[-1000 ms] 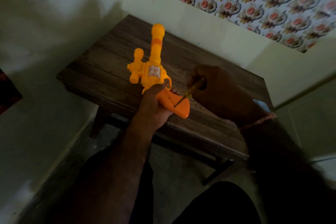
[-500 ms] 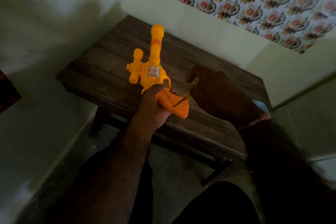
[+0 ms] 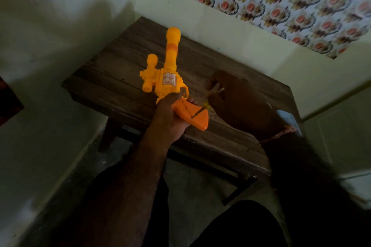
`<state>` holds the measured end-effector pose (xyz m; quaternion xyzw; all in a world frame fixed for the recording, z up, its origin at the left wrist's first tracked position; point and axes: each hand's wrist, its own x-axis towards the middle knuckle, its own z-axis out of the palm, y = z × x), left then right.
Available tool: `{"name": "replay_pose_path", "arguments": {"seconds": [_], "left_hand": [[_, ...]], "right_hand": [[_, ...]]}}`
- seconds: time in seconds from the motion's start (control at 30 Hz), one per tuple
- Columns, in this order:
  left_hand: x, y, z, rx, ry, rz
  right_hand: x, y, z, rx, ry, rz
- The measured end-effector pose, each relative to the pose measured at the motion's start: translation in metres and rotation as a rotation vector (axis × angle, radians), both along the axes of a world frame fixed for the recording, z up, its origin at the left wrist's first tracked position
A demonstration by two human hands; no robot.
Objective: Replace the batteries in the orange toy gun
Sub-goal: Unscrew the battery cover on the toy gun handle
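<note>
Orange toy gun (image 3: 167, 78): 1, left hand (image 3: 170, 118) fingers gripping handle; right hand (image 3: 239, 102) fingers pinching 1 screwdriver (image 3: 200, 110).

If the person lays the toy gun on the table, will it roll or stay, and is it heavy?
The toy gun looks like hollow moulded plastic, so probably light and stiff. The left hand alone holds it by the grip, which suggests little weight. Its round barrel might rock, but the flat grip and side knobs should likely stop rolling on the table.
</note>
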<state>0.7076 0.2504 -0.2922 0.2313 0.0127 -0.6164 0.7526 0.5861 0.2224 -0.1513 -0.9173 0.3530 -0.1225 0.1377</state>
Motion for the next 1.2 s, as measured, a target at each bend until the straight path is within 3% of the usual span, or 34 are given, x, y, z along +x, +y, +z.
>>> {"name": "replay_pose_path", "arguments": {"seconds": [0.2,0.43,0.63,0.9,1.2], "left_hand": [[-0.0014,0.0023,0.0048,-0.002,0.014,0.008],[-0.0014,0.0011,0.0023,-0.049,0.012,0.001],[-0.0008,0.0006,0.0001,-0.028,-0.016,0.023],[-0.0009,0.0022,0.0016,-0.042,-0.005,-0.007],[-0.0019,0.0021,0.0043,0.011,0.006,0.042]], "right_hand": [[-0.0005,-0.0034,-0.0001,0.089,-0.030,0.010],[-0.0003,-0.0030,-0.0026,-0.062,0.016,0.025],[-0.0011,-0.0025,0.0032,0.142,-0.003,0.036],[-0.0031,-0.0032,-0.0001,-0.025,0.013,0.045],[-0.0018,0.0010,-0.0011,0.080,-0.076,0.028]]}}
